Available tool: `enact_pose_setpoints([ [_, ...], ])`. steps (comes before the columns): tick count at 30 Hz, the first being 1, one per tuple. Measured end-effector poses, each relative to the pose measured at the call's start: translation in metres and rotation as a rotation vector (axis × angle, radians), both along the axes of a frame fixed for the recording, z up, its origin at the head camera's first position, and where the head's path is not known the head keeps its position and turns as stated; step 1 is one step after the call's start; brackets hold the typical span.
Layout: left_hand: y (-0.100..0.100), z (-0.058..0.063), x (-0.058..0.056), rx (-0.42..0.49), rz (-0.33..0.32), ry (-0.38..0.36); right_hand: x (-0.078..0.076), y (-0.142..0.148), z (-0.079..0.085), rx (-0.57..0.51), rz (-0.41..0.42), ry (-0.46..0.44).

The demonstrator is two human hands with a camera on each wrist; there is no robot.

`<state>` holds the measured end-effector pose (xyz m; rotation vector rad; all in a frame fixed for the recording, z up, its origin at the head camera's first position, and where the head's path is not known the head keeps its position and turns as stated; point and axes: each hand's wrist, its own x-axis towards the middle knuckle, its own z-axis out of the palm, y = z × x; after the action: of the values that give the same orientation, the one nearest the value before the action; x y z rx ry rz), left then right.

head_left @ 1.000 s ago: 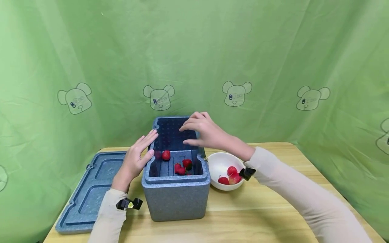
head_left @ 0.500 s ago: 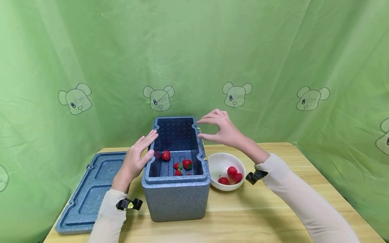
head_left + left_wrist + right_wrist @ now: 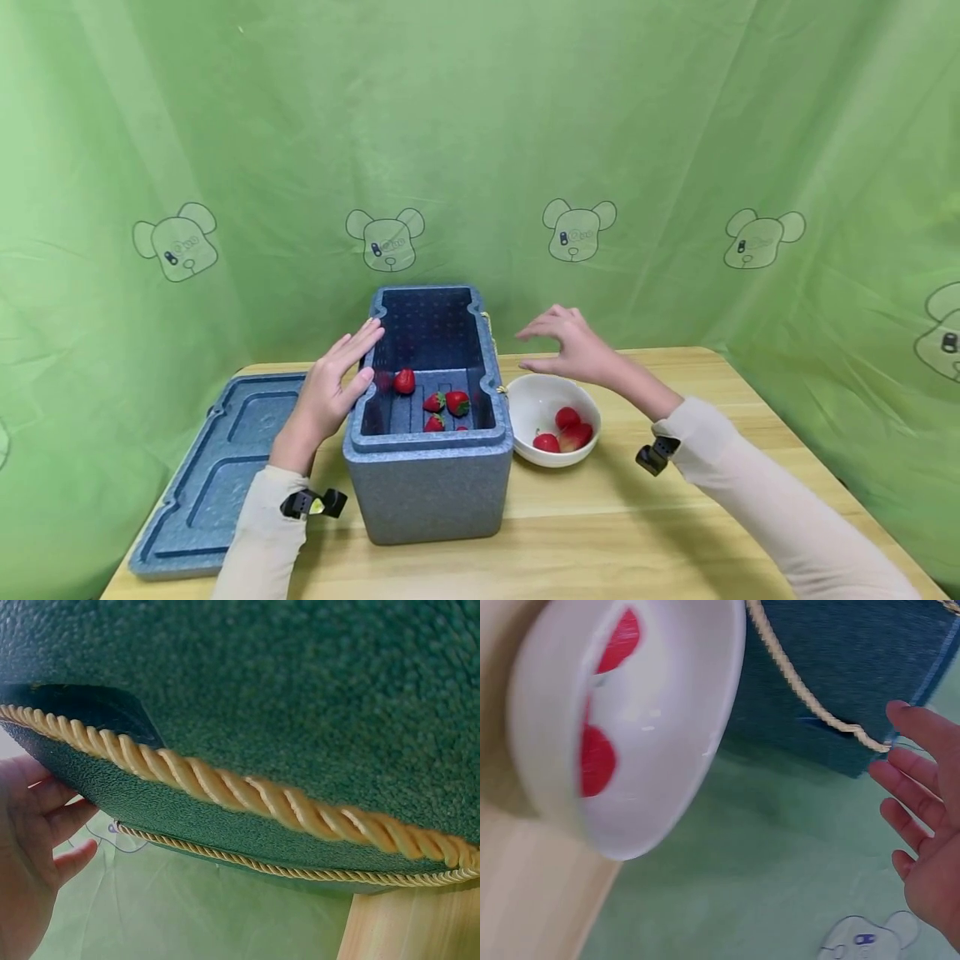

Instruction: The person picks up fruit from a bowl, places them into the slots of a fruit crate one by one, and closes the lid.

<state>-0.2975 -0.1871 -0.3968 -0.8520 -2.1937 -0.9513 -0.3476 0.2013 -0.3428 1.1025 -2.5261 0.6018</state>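
A blue-grey foam box (image 3: 429,496) stands uncovered in the middle of the table, with several strawberries (image 3: 457,403) on its floor. My left hand (image 3: 330,385) rests on the box's left rim, fingers extended; the left wrist view shows its fingertips against the box wall, below a twisted yellow cord (image 3: 255,796). To the right of the box is a white bowl (image 3: 534,406) holding a few strawberries (image 3: 575,437). My right hand (image 3: 576,348) hovers above the bowl's far side with fingers loosely bent and nothing in them. In the right wrist view the bowl (image 3: 667,742) appears beside that hand.
The box's lid (image 3: 206,492) lies flat on the table at the left, partly behind the left forearm. A wooden table (image 3: 600,533) carries everything. Green curtain (image 3: 480,125) with bear drawings hangs close behind and at both sides.
My right hand has moved from over the box, past its right rim, to above the bowl. The strawberries near the box's front have shifted apart. My left hand has stayed on the rim.
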Motion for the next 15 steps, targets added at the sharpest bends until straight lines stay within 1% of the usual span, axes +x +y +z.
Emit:
enact_pose_setpoints([
  [3, -0.001, -0.001, 0.000, 0.001, 0.001, -0.001, 0.000, 0.004, -0.012, 0.047, 0.019, -0.049],
  [9, -0.001, -0.001, 0.000, 0.003, 0.002, -0.004, 0.006, 0.009, -0.034, 0.175, 0.043, -0.160],
  [15, 0.000, -0.001, 0.000, 0.005, 0.002, -0.016, 0.012, 0.013, -0.053, 0.284, 0.066, -0.225],
])
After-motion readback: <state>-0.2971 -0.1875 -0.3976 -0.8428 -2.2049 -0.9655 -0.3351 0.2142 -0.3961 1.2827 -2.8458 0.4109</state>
